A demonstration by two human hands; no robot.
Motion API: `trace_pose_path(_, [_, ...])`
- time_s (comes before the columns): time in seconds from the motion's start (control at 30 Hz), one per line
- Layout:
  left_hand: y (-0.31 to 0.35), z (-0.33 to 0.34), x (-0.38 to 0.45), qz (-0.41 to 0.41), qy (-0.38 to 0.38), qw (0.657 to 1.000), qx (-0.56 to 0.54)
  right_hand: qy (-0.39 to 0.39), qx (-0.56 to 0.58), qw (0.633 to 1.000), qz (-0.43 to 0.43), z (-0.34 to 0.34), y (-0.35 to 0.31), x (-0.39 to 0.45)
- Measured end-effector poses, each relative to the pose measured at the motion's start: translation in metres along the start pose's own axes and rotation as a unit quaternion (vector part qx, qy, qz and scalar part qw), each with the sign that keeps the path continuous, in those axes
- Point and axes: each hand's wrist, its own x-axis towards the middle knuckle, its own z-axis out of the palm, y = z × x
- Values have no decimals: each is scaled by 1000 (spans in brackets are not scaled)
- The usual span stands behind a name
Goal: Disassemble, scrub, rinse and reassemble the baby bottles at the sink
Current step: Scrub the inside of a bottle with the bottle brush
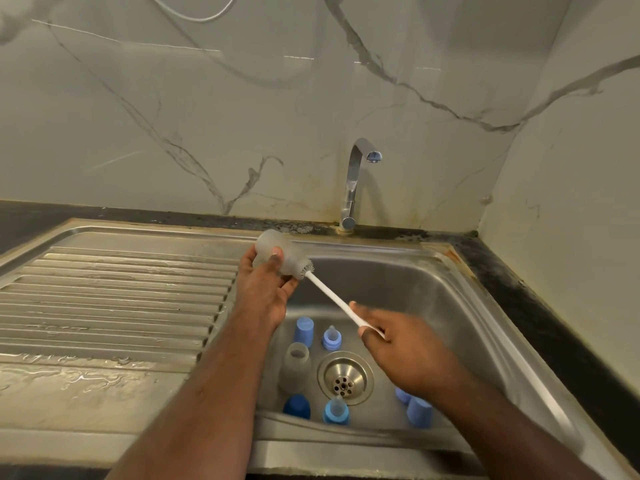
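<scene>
From the head view, I took the drain (345,378) as my marker. My left hand (266,285) was up and to the left of it, above the basin's left edge, with thumb and fingers curled round a frosted bottle body (277,252) held on its side, mouth pointing toward the drain. My right hand (398,341) hung just above and to the right of the drain, fingers pinched tight on the lower end of the white brush handle (332,299). The bristle head (307,268) sat at the bottle's mouth; how much of it was inside I could not tell through the cloudy wall.

Down on the basin floor, a second bottle body (295,370) stood just left of the drain. Beyond the drain stood a light blue cap (304,330) and a collar with its teat (331,337). On the near side were a dark blue cap (296,407) and another teat collar (336,410). More blue pieces (419,410) lay near-right, partly hidden by my right forearm. The tap (356,181) stood behind the drain, and I saw no water running from it.

I judged this to be the scrubbing step, with the bottles already apart and one body under the brush. The next move would call for keeping the handle in line with the neck, a firm left-hand hold against twisting, then rinsing at the tap.
</scene>
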Motion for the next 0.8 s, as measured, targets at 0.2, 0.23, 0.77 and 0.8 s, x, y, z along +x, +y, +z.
trace_pose_path(0.2, [0, 0, 1, 4, 11, 1000, -1, 19, -172, 984, -37, 10, -3, 3])
trace_pose_path(0.23, [0, -1, 2, 6, 16, 1000, -2, -2, -109, 994, -23, 9, -3, 3])
trace_pose_path(0.77, [0, 4, -8, -28, -53, 997, 47, -36, 39, 998, 34, 3, -3, 5])
trace_pose_path(0.8, [1, 4, -9, -30, -56, 997, 41, -56, 140, 986, 65, 2, 0, 4])
